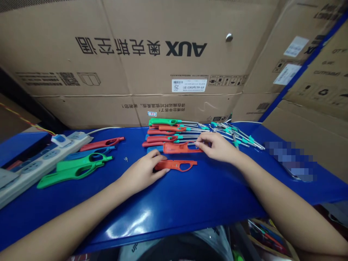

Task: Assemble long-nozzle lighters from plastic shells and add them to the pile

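Note:
My left hand (143, 172) rests on the blue table, its thumb and fingers closed around the left end of an orange lighter shell (181, 165). The shell lies flat with its oval trigger opening to the right. Just behind it, my right hand (214, 145) pinches the right end of a second orange lighter shell (176, 147). Farther back lies a stack of gas lighters (161, 139) in red, orange, green and blue, with metal tubes pointing right. Loose metal tubes with teal fittings (241, 135) lie beyond my right hand.
Green shells (72, 174), a red shell (103, 143) and blue ones lie left beside a white power strip (43, 163). Tiny metal pieces (125, 159) lie near my left hand. A pixelated object (293, 161) is at right. Cardboard (152, 72) walls the back.

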Demonstrator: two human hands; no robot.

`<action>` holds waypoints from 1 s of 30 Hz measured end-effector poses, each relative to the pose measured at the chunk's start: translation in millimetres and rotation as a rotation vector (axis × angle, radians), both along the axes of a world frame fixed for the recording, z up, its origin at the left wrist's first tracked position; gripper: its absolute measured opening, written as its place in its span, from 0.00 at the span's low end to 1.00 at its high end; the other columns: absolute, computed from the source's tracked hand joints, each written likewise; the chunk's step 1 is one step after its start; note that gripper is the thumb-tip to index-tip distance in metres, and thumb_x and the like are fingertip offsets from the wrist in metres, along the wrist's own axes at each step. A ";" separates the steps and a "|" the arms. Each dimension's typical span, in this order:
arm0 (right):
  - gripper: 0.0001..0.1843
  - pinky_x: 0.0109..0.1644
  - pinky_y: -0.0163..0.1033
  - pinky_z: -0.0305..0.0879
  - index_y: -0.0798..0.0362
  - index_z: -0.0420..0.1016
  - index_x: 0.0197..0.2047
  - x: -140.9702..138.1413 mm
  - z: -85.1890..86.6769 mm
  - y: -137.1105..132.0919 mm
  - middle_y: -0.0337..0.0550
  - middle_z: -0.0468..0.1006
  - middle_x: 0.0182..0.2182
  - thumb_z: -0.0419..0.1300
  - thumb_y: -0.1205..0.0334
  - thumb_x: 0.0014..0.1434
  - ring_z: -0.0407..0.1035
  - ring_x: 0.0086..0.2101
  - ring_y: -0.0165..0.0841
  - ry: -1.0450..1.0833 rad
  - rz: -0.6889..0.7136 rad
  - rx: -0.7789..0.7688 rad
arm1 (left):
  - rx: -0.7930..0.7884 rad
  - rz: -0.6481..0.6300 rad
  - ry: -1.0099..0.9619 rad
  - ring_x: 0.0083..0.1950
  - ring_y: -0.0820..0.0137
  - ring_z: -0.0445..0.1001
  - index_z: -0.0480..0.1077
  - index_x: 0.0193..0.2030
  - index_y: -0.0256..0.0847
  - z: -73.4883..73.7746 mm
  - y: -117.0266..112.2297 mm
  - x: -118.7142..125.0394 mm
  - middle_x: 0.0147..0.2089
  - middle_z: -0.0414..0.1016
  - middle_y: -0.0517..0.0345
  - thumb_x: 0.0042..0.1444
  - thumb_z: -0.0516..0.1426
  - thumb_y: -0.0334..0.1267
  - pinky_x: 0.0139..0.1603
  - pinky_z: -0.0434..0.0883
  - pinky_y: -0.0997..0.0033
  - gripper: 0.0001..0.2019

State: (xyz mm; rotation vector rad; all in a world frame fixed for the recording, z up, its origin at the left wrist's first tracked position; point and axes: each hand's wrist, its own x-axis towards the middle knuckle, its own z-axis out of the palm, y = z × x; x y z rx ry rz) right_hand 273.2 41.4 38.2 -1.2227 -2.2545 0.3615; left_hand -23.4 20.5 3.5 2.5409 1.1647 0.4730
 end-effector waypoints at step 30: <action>0.18 0.42 0.47 0.70 0.57 0.78 0.48 75.5 24.3 24.6 0.63 0.79 0.48 0.61 0.61 0.55 0.76 0.48 0.52 -0.653 -1.006 -0.419 | 0.011 -0.157 0.100 0.46 0.61 0.74 0.72 0.42 0.41 19.4 -11.7 0.5 0.45 0.72 0.52 0.61 0.58 0.42 0.46 0.73 0.64 0.08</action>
